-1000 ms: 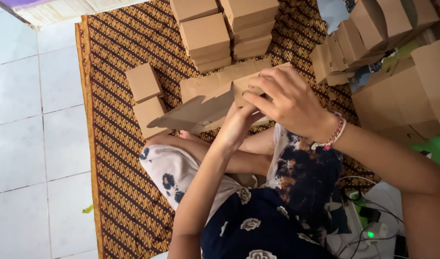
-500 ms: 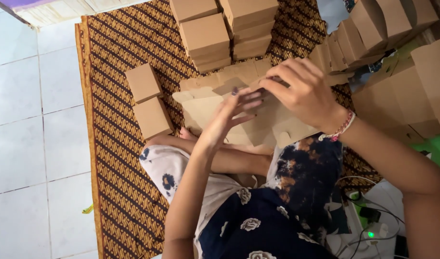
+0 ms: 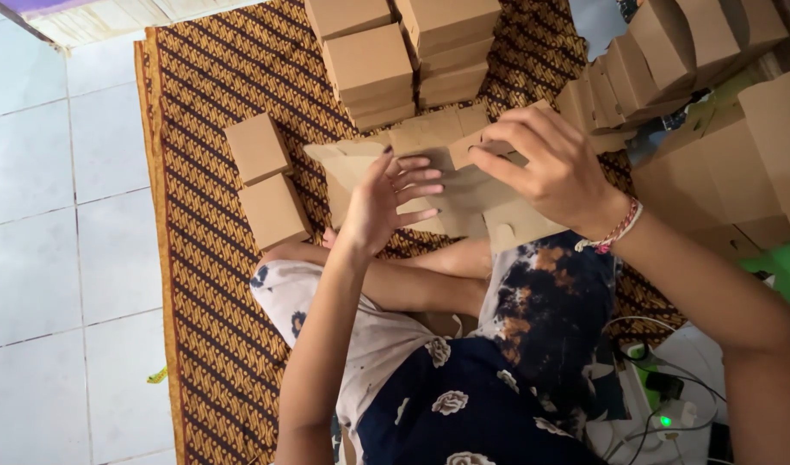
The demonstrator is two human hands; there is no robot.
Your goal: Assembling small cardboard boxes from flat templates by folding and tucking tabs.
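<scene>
Holding a flat brown cardboard sheet up over the lap, the person uses both hands. The left hand presses flat on the sheet with its fingers spread wide, so it grips nothing. The right hand pinches a flap at the top edge of the sheet, with fingers curled tight on it. A red and white bracelet sits on the right wrist.

Under the sheet lies a brown patterned mat on the white tile floor. Two small closed boxes rest side by side on the mat, just left of the sheet. Taller stacks of closed boxes stand behind the sheet. A row of boxes leans together at the far right. All these boxes are shut, so I cannot tell what is inside.
</scene>
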